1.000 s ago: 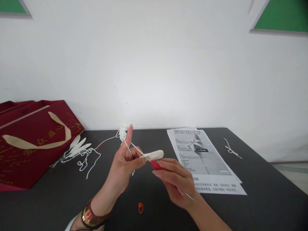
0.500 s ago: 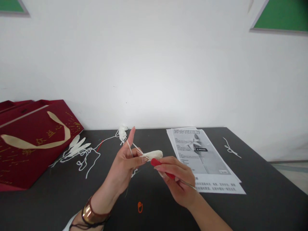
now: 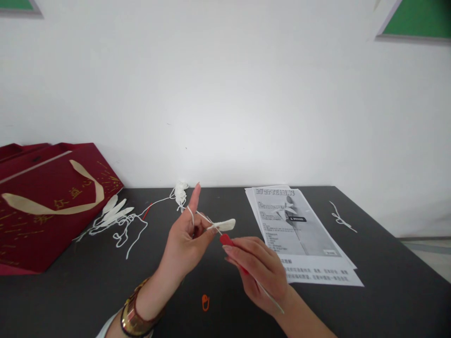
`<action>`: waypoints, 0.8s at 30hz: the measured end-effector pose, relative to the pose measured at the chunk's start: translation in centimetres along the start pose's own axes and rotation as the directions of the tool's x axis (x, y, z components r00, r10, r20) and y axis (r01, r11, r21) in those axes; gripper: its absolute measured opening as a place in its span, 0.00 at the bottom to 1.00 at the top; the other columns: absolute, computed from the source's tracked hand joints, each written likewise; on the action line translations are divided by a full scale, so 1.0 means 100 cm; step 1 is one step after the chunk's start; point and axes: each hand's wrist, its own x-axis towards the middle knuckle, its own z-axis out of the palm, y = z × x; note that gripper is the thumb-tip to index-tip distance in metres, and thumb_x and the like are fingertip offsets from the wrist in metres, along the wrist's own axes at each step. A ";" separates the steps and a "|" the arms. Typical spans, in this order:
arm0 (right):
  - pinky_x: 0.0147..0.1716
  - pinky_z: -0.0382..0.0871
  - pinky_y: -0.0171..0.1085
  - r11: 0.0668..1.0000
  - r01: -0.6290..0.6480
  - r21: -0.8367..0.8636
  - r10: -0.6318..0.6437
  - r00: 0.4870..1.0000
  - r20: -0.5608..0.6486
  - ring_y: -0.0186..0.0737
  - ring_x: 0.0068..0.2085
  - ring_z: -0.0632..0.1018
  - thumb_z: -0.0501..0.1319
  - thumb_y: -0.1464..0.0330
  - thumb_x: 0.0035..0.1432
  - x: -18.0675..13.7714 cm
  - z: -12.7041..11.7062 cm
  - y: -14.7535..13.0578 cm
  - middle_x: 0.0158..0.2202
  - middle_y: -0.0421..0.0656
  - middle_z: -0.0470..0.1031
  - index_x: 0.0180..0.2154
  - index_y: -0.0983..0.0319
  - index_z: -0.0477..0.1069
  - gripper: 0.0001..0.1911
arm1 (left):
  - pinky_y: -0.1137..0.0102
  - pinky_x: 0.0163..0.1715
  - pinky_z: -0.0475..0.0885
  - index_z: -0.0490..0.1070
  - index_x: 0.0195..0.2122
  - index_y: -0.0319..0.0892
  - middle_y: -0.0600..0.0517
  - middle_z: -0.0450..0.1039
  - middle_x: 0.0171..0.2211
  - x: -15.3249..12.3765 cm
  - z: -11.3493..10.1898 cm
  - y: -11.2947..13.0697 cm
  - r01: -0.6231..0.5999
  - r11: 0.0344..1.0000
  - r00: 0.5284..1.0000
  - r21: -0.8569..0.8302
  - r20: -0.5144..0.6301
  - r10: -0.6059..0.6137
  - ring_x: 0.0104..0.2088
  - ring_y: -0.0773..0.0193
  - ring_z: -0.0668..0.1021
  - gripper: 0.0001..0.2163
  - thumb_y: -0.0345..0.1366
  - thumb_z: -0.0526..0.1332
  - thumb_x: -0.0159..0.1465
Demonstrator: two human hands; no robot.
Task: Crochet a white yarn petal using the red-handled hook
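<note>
My left hand [image 3: 185,239] pinches a small white crocheted piece [image 3: 222,225] between thumb and fingers, with its forefinger raised and white yarn [image 3: 197,215] looped over it. My right hand [image 3: 260,270] is closed on a crochet hook with a red handle [image 3: 228,241]; the hook's tip meets the white piece. The metal tail of the hook sticks out past my right wrist. Both hands hover above a black table [image 3: 387,291].
A dark red gift bag [image 3: 45,202] lies at the left. Beside it are white crocheted petals [image 3: 116,211] and loose yarn [image 3: 130,230]. Printed sheets [image 3: 299,234] lie at the right, a yarn scrap [image 3: 340,218] beyond. An orange stitch marker [image 3: 205,303] lies between my arms.
The white piece has tilted and sits a little lower and further left. My right hand has turned, so the hook's metal tail points lower. The view has shifted slightly.
</note>
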 end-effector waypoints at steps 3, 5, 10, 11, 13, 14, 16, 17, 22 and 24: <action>0.35 0.76 0.36 0.993 -0.097 0.071 0.098 0.995 -0.017 0.39 0.39 0.77 0.59 0.84 0.56 0.000 -0.003 -0.002 0.40 0.48 0.78 0.50 0.63 0.71 0.21 | 0.74 0.22 0.56 0.36 0.69 0.46 0.61 0.66 0.20 0.000 -0.002 -0.003 0.023 0.999 0.999 0.036 0.035 -0.024 0.21 0.69 0.63 0.44 0.33 0.65 0.57; 0.34 0.76 0.35 0.988 -0.125 0.091 0.127 0.992 -0.016 0.38 0.38 0.77 0.58 0.84 0.56 0.000 -0.004 -0.003 0.39 0.47 0.78 0.50 0.62 0.71 0.21 | 0.74 0.21 0.55 0.36 0.69 0.47 0.62 0.65 0.20 0.000 -0.003 -0.003 0.050 0.998 0.997 0.033 0.052 -0.051 0.21 0.70 0.63 0.45 0.33 0.65 0.58; 0.33 0.76 0.37 0.998 -0.049 0.030 0.049 0.998 -0.025 0.39 0.37 0.77 0.59 0.81 0.58 0.003 -0.006 -0.003 0.39 0.47 0.79 0.51 0.61 0.69 0.20 | 0.75 0.21 0.55 0.37 0.69 0.46 0.62 0.65 0.19 0.000 -0.003 0.000 0.110 0.994 0.992 -0.004 0.069 -0.109 0.20 0.70 0.62 0.45 0.32 0.65 0.56; 0.32 0.75 0.37 0.999 -0.037 0.021 0.037 0.999 -0.025 0.39 0.37 0.77 0.58 0.81 0.58 0.003 -0.007 -0.003 0.38 0.48 0.79 0.51 0.61 0.68 0.20 | 0.75 0.20 0.55 0.37 0.69 0.47 0.62 0.65 0.19 0.000 -0.003 0.001 0.118 0.993 0.990 -0.009 0.074 -0.117 0.20 0.71 0.62 0.45 0.31 0.65 0.56; 0.32 0.75 0.37 0.999 -0.029 0.023 0.030 0.999 -0.023 0.40 0.36 0.77 0.58 0.80 0.59 0.004 -0.009 -0.004 0.37 0.48 0.79 0.50 0.62 0.69 0.19 | 0.75 0.20 0.54 0.39 0.69 0.47 0.62 0.65 0.19 0.001 -0.003 0.001 0.128 0.992 0.989 -0.010 0.083 -0.126 0.20 0.71 0.62 0.45 0.31 0.66 0.56; 0.31 0.75 0.37 0.999 -0.035 0.030 0.036 0.999 -0.021 0.39 0.35 0.77 0.58 0.80 0.59 0.005 -0.010 -0.004 0.36 0.48 0.78 0.49 0.62 0.69 0.18 | 0.75 0.20 0.54 0.39 0.69 0.46 0.62 0.65 0.19 0.002 -0.003 0.001 0.129 0.992 0.988 -0.006 0.086 -0.128 0.20 0.71 0.62 0.45 0.32 0.66 0.55; 0.30 0.73 0.37 0.996 -0.064 0.061 0.065 0.998 -0.020 0.39 0.34 0.76 0.59 0.81 0.58 0.007 -0.013 -0.005 0.35 0.48 0.78 0.47 0.62 0.70 0.16 | 0.75 0.20 0.55 0.41 0.69 0.46 0.62 0.65 0.19 0.002 -0.004 0.001 0.128 0.992 0.988 -0.009 0.088 -0.127 0.20 0.71 0.62 0.45 0.31 0.66 0.55; 0.30 0.73 0.37 0.993 -0.087 0.080 0.089 0.996 -0.019 0.39 0.33 0.75 0.59 0.81 0.58 0.007 -0.014 -0.005 0.34 0.47 0.77 0.47 0.62 0.70 0.16 | 0.75 0.21 0.55 0.41 0.68 0.46 0.62 0.65 0.19 0.002 -0.005 0.000 0.130 0.991 0.988 -0.018 0.090 -0.128 0.20 0.71 0.62 0.45 0.31 0.66 0.54; 0.30 0.69 0.37 0.958 -0.220 0.181 0.226 0.974 -0.009 0.38 0.33 0.74 0.58 0.79 0.59 0.007 -0.022 -0.002 0.33 0.45 0.75 0.44 0.61 0.71 0.13 | 0.76 0.20 0.55 0.43 0.68 0.49 0.62 0.65 0.19 0.003 -0.008 0.000 0.166 0.983 0.975 -0.073 0.163 -0.153 0.20 0.72 0.62 0.45 0.29 0.67 0.53; 0.30 0.68 0.37 0.928 -0.293 0.231 0.305 0.952 -0.019 0.38 0.34 0.74 0.58 0.77 0.60 0.004 -0.025 0.000 0.33 0.44 0.75 0.42 0.60 0.71 0.10 | 0.75 0.20 0.55 0.45 0.68 0.50 0.62 0.66 0.19 0.004 -0.009 0.000 0.197 0.977 0.961 -0.077 0.213 -0.177 0.19 0.72 0.62 0.45 0.28 0.67 0.52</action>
